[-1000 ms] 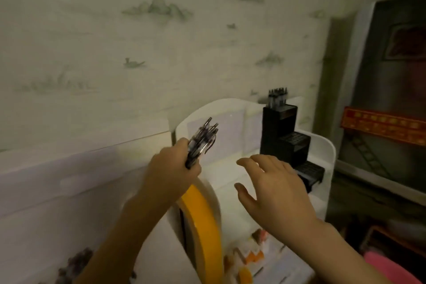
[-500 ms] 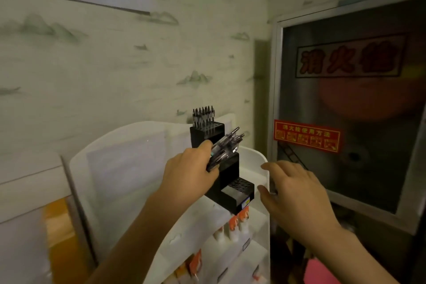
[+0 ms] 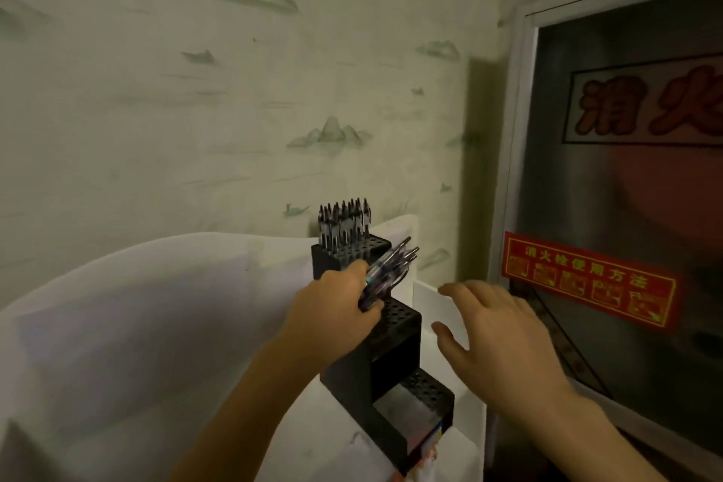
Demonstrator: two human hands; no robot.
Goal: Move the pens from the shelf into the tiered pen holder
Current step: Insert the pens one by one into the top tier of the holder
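Left hand [image 3: 332,309] grips pens [image 3: 385,272]; right hand [image 3: 497,333] spread; sign [image 3: 645,110] reads 消火.

- Black three-tiered plastic pen holder [image 3: 391,356], tops dotted with holes.
- Pale green wallpaper [image 3: 234,110], misty mountain motifs.
- Red rectangular sticker [image 3: 587,280], yellow print.

Single head-worn view, looking forward and slightly down, close over the hands toward the wall.

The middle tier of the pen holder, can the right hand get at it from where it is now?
Probably yes. The right hand is open and empty beside the pen holder, and the middle tier looks empty. Only the left hand with its bundle of pens crowds that tier's left edge.
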